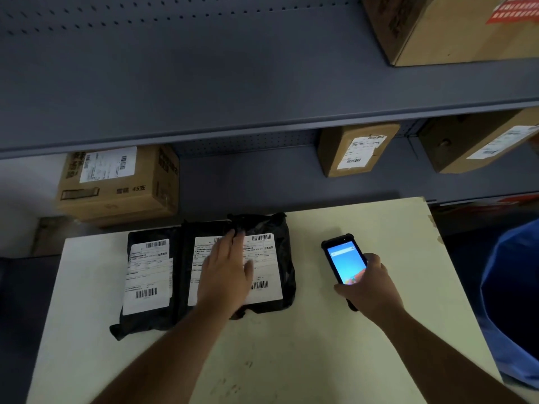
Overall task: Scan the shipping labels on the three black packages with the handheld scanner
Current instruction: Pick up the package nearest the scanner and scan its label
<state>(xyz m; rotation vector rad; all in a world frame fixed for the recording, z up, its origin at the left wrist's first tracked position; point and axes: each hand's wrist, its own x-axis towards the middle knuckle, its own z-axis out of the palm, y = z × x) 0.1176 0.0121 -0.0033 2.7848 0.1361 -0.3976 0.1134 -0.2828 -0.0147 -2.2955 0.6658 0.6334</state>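
Three black packages lie side by side on the pale table (335, 345), each with a white shipping label facing up: the left package (147, 278), the middle package (189, 258) and the right package (277, 258). My left hand (226, 275) rests flat on the labels of the middle and right packages, fingers spread, holding nothing. To the right, my right hand (370, 290) grips the black handheld scanner (344, 262), whose lit blue screen faces up just above the table. The scanner is apart from the packages.
Grey metal shelving (204, 83) stands behind the table. Cardboard boxes sit on it: a large one (116, 185) behind the packages, a small one (355, 150) at centre right, others at far right. A blue object (513, 301) is at the table's right edge.
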